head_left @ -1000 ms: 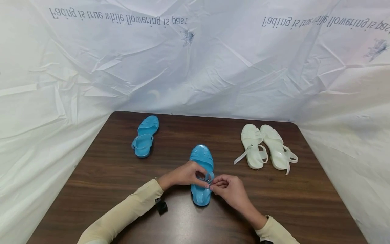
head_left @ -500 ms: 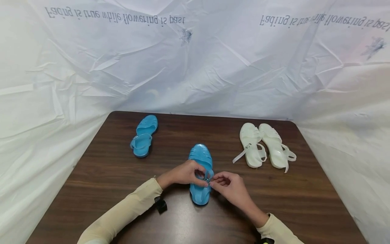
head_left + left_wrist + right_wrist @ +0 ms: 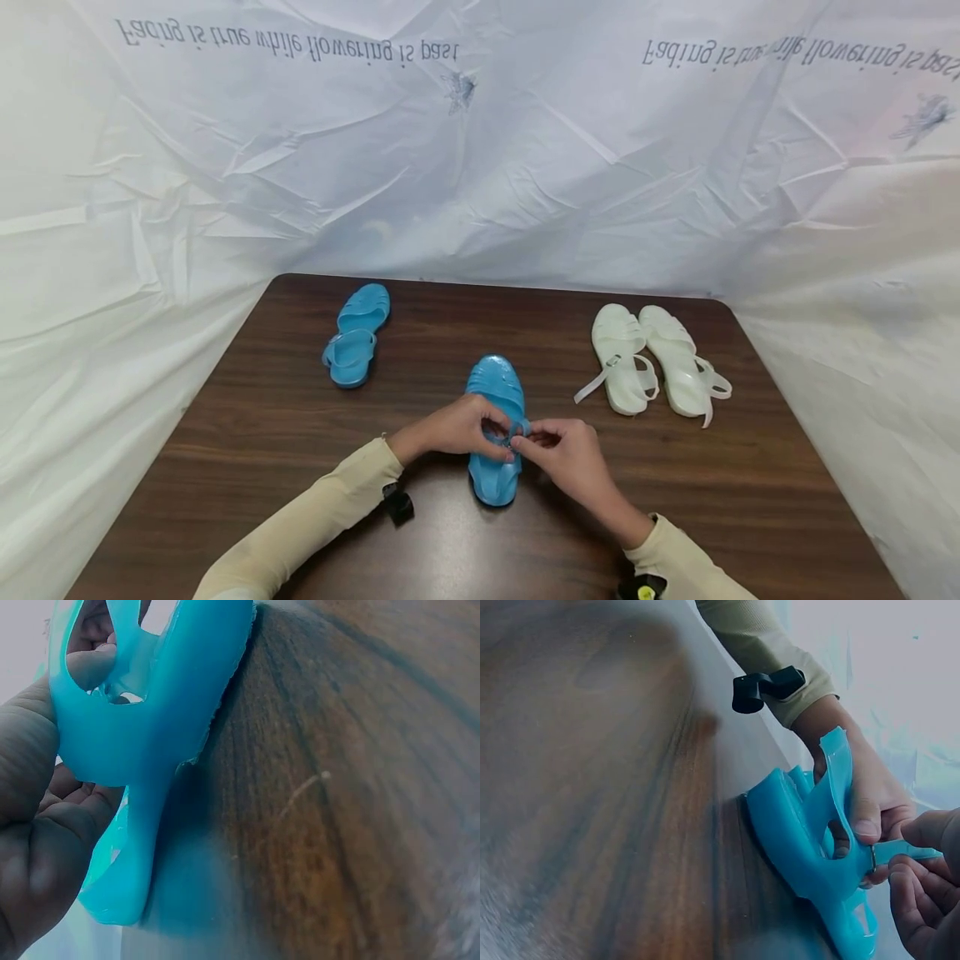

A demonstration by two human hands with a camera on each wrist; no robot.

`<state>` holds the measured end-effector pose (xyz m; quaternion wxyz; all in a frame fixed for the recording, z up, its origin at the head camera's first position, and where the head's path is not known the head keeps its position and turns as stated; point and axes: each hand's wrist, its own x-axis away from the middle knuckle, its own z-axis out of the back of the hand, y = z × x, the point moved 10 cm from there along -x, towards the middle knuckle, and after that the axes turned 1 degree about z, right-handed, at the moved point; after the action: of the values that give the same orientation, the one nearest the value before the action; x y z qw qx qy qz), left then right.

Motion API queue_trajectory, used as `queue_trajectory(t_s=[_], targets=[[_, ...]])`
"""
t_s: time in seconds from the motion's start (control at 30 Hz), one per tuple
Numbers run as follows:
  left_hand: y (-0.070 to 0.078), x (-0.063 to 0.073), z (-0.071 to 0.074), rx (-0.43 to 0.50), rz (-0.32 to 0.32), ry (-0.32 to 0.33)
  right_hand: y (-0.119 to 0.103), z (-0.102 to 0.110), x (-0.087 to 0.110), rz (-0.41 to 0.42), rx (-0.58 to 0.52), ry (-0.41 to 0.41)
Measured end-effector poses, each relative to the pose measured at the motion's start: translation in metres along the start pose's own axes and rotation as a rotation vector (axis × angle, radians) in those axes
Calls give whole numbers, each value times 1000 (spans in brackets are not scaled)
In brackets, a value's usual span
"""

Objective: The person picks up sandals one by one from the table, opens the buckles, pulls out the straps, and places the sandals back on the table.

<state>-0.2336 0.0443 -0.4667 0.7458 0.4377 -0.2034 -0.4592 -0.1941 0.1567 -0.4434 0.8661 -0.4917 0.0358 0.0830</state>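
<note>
A glossy blue jelly sandal [image 3: 495, 385] lies sole down on the table, toe pointing away from me. My left hand [image 3: 467, 429] reaches over its left side and holds it near the buckle. In the right wrist view the thumb of that hand presses beside the small metal buckle [image 3: 873, 858]. My right hand [image 3: 576, 462], at the sandal's right side, pinches the blue strap [image 3: 894, 850] between thumb and index finger. The strap stretches from the buckle to these fingertips. In the left wrist view the sandal's side [image 3: 176, 690] hides part of the left fingers.
Another blue sandal [image 3: 363, 310] lies at the back left of the brown table [image 3: 247, 417]. A pair of white sandals, one left [image 3: 618, 327] and one right [image 3: 666, 332], lies at the back right with straps spread out. White printed sheeting [image 3: 480, 183] hangs behind the table.
My right fingertips have shifted slightly away from me beside the buckle, and a bit of strap now shows above them. The left hand keeps its hold. The other sandals stay put.
</note>
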Motion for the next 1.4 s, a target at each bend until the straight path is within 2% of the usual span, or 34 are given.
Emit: queue_trajectory(t_s=[0.27,0.6,1.0,1.4], targets=[[0,0,-1,11,19,-28,-7,2,-3,38,46,-20],[-2,-3,-5,39,13,-76,-10,3,-1,51,89,-2],[-2,-3,-5,57,18,-80,-15,4,-3,92,128,27],[-2,-2,-4,55,13,-78,-19,4,-3,98,148,37]])
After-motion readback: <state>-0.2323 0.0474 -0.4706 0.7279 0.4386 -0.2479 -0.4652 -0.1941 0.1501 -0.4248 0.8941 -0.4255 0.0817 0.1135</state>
